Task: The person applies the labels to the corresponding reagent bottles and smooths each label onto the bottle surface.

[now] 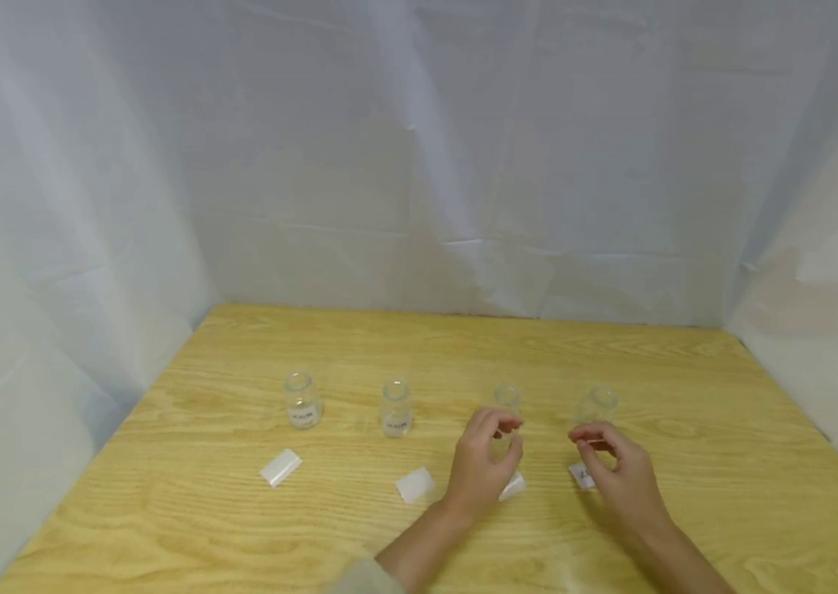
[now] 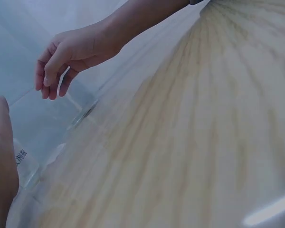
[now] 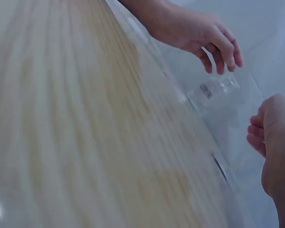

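My left hand [image 1: 480, 462] hovers over the table in front of a small clear glass jar [image 1: 506, 396], its fingers loosely bent and the thumb apart. To its right, my right hand [image 1: 625, 472] hangs before another glass jar [image 1: 601, 401], thumb and fingertips close together. Nothing shows in either hand. Beneath the left hand lies a white slip [image 1: 514, 485], partly covered. A slip with dark print [image 1: 581, 474] lies by the right thumb. The right wrist view shows a jar with a printed label [image 3: 206, 90] below the left hand's fingers.
Two more glass jars, one at the far left [image 1: 303, 403] and one nearer the middle [image 1: 396, 410], stand upright with printed labels. White slips lie in front of them, one left [image 1: 281, 468] and one central [image 1: 415, 485]. White sheeting [image 1: 463, 165] encloses the wooden table [image 1: 167, 511].
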Motion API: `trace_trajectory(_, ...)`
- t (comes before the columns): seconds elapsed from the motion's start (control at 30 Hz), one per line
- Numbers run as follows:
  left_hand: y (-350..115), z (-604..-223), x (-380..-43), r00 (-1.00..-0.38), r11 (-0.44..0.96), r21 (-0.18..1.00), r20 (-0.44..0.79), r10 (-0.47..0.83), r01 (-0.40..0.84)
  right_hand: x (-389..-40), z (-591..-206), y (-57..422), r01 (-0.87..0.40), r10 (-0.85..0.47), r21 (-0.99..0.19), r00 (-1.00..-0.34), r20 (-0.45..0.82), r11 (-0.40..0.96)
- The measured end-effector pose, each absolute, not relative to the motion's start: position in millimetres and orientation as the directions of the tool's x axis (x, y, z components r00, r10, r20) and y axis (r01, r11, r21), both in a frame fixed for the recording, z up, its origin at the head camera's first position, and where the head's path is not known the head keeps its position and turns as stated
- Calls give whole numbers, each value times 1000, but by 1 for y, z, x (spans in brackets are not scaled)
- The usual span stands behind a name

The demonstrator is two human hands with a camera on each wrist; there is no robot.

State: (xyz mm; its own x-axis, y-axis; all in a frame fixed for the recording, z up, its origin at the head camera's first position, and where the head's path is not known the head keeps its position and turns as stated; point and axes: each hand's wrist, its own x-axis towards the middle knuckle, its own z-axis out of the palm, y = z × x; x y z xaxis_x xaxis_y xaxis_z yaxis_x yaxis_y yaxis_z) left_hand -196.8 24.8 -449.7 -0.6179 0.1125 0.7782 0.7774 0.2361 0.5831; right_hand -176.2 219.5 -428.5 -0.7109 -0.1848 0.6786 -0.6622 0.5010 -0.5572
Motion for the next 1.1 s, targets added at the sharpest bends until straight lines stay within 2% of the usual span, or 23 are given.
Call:
trace_trajectory(0.13, 36, -449, -188, -649, 293, 589, 738, 184, 753, -171, -435, 242, -607, -227, -553, -764, 605, 570)
trace_trajectory(0.23, 47, -448, -181, -677, 389, 571, 698, 234, 723, -169, -439, 254, -572, -247, -551, -795, 554, 607)
trace_trajectory(0.43, 70, -447, -174, -797, 650, 483, 489, 355, 587, -171, -443, 261, -493, -242, -555, -852, 464, 669)
trace_trajectory(0.57, 81, -448, -174, -841, 757, 395, 391, 374, 520, -171, -446, 264, -458, -265, -575, -882, 390, 678)
trace_trajectory(0.77, 85, -449, -173, -846, 806, 310, 367, 387, 503, -172, -448, 267, -475, -316, -501, -873, 372, 724)
trace_trajectory(1.1, 86, -448, -172, -854, 799, 345, 371, 365, 492, -170, -444, 268, -471, -330, -495, -877, 349, 730)
